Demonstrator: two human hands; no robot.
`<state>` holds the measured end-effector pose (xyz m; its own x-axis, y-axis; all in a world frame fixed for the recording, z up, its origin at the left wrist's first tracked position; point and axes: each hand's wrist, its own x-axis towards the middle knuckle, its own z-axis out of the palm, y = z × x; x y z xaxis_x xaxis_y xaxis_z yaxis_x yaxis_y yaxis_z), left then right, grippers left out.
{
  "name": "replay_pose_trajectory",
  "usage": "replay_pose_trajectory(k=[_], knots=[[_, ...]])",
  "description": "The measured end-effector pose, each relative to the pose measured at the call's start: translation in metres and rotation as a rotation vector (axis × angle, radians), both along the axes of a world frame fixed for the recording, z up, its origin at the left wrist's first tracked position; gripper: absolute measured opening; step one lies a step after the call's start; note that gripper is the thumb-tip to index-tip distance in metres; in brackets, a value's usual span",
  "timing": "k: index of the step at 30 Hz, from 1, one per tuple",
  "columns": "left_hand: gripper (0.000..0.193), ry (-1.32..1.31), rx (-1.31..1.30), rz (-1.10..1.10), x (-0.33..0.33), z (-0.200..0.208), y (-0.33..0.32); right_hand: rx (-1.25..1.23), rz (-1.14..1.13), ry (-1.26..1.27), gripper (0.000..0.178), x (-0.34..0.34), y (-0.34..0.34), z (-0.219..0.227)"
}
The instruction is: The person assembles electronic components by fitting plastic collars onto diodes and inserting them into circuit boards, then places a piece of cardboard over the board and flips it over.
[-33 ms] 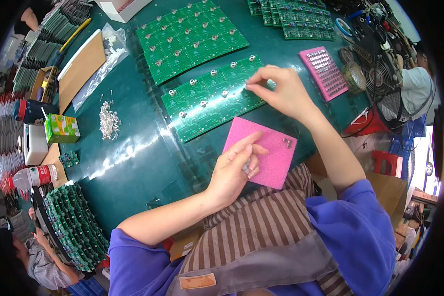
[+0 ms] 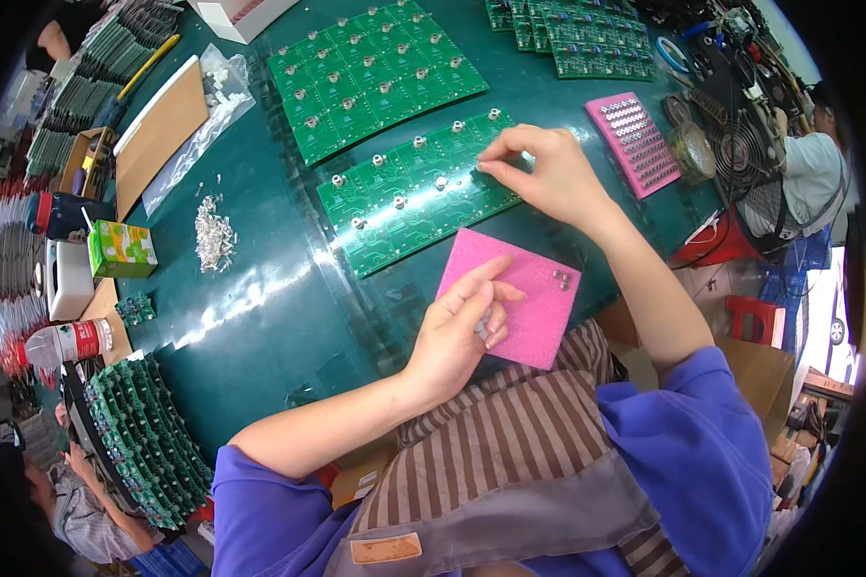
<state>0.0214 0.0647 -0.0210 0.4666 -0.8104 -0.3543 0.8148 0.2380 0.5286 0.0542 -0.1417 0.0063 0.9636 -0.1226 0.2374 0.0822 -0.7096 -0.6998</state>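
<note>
A green circuit board panel (image 2: 419, 197) with several silver studs lies on the dark green table (image 2: 279, 317). My right hand (image 2: 548, 173) reaches over the panel's right end, thumb and forefinger pinched on a small metal part at the board's edge. My left hand (image 2: 462, 327) rests on a pink foam pad (image 2: 534, 274) at the table's near edge, its fingers curled around something small and grey. Two small metal parts (image 2: 561, 279) lie loose on the pad.
A second, larger green panel (image 2: 375, 77) lies behind the first. A heap of metal parts (image 2: 212, 231), a green carton (image 2: 120, 248) and a bottle (image 2: 67, 341) are at left. Stacked boards (image 2: 144, 433) stand lower left. A pink pin tray (image 2: 635, 144) and another person (image 2: 808, 173) are at right.
</note>
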Motion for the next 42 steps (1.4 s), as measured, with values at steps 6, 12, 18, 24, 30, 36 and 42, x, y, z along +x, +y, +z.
replay_pose_trajectory(k=[6,12,18,24,30,36,42], knots=[[0.026,-0.041,-0.007,0.047,-0.004,-0.003,0.001,-0.023,0.055,0.042,0.011,0.016,-0.001,0.003],[0.018,-0.090,-0.059,0.027,-0.005,-0.007,0.001,-0.082,0.081,0.123,0.010,0.020,-0.003,0.008],[0.022,-0.052,-0.055,0.033,-0.005,-0.004,0.002,-0.093,0.089,0.096,0.009,0.019,-0.003,0.005],[0.027,-0.027,-0.058,0.031,-0.005,-0.001,0.002,-0.076,0.081,0.092,0.009,0.017,-0.002,0.006],[0.027,-0.057,-0.034,0.000,-0.005,-0.001,0.004,-0.069,0.082,0.065,0.009,0.014,-0.001,0.004],[0.023,-0.048,-0.009,-0.005,-0.005,0.002,0.003,-0.112,0.121,0.046,0.007,0.017,-0.004,0.007],[0.021,-0.029,-0.009,0.002,-0.005,0.003,0.002,-0.192,0.152,0.082,0.008,0.018,-0.004,0.006]])
